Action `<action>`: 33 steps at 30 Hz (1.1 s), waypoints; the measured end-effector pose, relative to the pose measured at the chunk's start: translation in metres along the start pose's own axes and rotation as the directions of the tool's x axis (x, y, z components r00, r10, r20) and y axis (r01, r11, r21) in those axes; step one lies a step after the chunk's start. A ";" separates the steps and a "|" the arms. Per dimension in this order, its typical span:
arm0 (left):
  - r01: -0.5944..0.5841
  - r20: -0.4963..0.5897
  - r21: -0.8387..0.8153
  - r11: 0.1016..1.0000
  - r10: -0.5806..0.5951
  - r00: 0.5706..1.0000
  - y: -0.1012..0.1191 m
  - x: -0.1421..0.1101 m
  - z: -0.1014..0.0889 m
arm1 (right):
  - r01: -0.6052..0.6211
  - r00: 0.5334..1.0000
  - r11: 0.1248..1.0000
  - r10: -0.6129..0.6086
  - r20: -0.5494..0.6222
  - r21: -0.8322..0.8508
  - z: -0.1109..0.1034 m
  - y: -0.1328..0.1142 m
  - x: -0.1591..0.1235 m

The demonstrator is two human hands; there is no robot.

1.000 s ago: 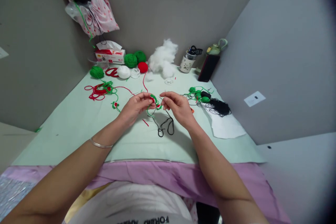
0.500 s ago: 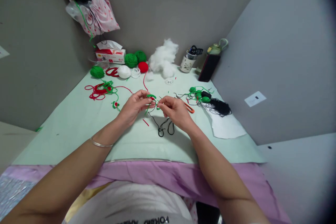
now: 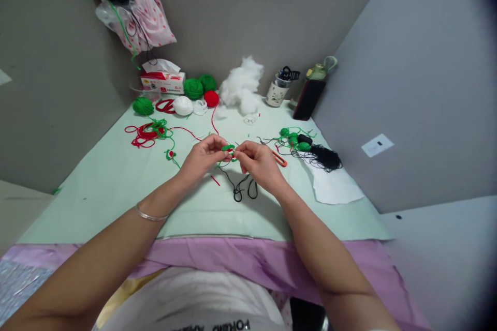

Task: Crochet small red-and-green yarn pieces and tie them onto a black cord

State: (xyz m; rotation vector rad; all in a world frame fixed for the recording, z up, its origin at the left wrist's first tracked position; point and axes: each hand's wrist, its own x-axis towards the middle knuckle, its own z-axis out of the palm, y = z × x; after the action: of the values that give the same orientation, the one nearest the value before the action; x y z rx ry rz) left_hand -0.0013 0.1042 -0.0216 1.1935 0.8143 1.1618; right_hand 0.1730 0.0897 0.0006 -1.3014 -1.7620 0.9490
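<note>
Over the middle of the table, my left hand (image 3: 204,159) pinches a small crocheted piece (image 3: 228,148) of green, red and white yarn between thumb and fingers. My right hand (image 3: 259,164) is closed against the piece's right side, its thumb and forefinger pressed together; whatever lies between those fingertips is too small to make out. Black yarn (image 3: 237,191) trails below the hands in loops on the table. A short red strand (image 3: 215,180) lies just below my left hand. Beside my right hand rests an orange-handled tool (image 3: 279,159), partly hidden behind it.
Balls of green (image 3: 193,89), red (image 3: 211,99) and white yarn (image 3: 183,106) stand at the back, near white stuffing (image 3: 243,85). Tangled red yarn (image 3: 145,134) lies left, a black yarn heap (image 3: 325,158) right. A cup (image 3: 277,92) and phone (image 3: 309,99) stand back right.
My left hand has shifted slightly right, bringing the crocheted piece closer to my right fingertips. A pale, thin glint seen earlier at the right fingertips is now hidden.
</note>
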 end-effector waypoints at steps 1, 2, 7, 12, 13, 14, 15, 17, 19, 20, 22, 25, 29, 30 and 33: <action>-0.012 0.013 0.007 1.000 0.012 1.000 -0.001 0.000 0.000 | 0.002 1.000 1.000 -0.002 -0.006 0.008 0.001 0.000 0.000; -0.017 0.026 0.008 1.000 0.017 1.000 -0.001 0.000 0.001 | 0.006 1.000 1.000 -0.006 -0.010 0.016 0.001 0.001 0.000; 0.114 0.068 -0.092 0.989 -0.108 0.992 0.000 -0.001 -0.001 | 0.053 0.996 0.998 -0.050 -0.068 0.044 0.004 0.009 0.003; 0.243 0.159 -0.228 0.943 -0.210 0.965 0.001 0.002 -0.006 | 0.098 0.991 0.995 -0.099 -0.092 -0.013 0.005 0.011 0.002; 0.246 0.167 -0.231 0.941 -0.211 0.963 0.001 0.002 -0.006 | 0.110 0.990 0.994 -0.112 -0.089 -0.029 0.004 0.011 0.001; 0.239 0.164 -0.230 0.943 -0.205 0.965 0.001 0.002 -0.007 | 0.130 0.987 0.990 -0.133 -0.091 -0.046 0.004 0.012 0.001; 0.227 0.152 -0.230 0.946 -0.195 0.969 0.001 0.002 -0.007 | 0.158 0.982 0.985 -0.164 -0.096 -0.068 0.003 0.012 0.001; 0.206 0.123 -0.233 0.950 -0.182 0.976 0.002 0.002 -0.008 | 0.216 0.966 0.968 -0.230 -0.117 -0.125 0.002 0.013 0.002; 0.193 0.097 -0.225 0.955 -0.175 0.980 0.003 0.002 -0.008 | 0.248 0.954 0.954 -0.270 -0.131 -0.166 0.001 0.015 0.003; 0.187 0.088 -0.218 0.958 -0.172 0.981 0.004 0.001 -0.007 | 0.250 0.953 0.953 -0.274 -0.128 -0.171 0.001 0.017 0.003; 0.179 0.070 -0.202 0.963 -0.168 0.983 0.005 0.001 -0.006 | 0.244 0.958 0.957 -0.263 -0.114 -0.154 0.002 0.019 0.004; 0.175 0.069 -0.185 0.967 -0.165 0.984 0.006 0.001 -0.005 | 0.226 0.966 0.967 -0.238 -0.105 -0.121 0.002 0.021 0.005; 0.151 0.095 -0.172 0.973 -0.136 0.986 0.005 0.000 -0.004 | 0.174 0.977 0.982 -0.182 -0.116 -0.077 0.002 0.021 0.006; 0.145 0.095 -0.166 0.975 -0.130 0.987 0.005 0.000 -0.003 | 0.150 0.982 0.988 -0.154 -0.110 -0.038 0.001 0.020 0.006; 0.120 0.074 -0.130 0.984 -0.111 0.991 0.003 0.000 -0.003 | 0.070 0.998 0.981 -0.069 -0.011 0.182 -0.001 0.014 0.006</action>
State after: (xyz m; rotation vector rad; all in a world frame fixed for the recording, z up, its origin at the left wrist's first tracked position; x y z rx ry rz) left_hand -0.0051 0.1052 -0.0190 1.0543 0.7337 1.0595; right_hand 0.1781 0.0989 -0.0106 -1.1185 -1.6629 1.0405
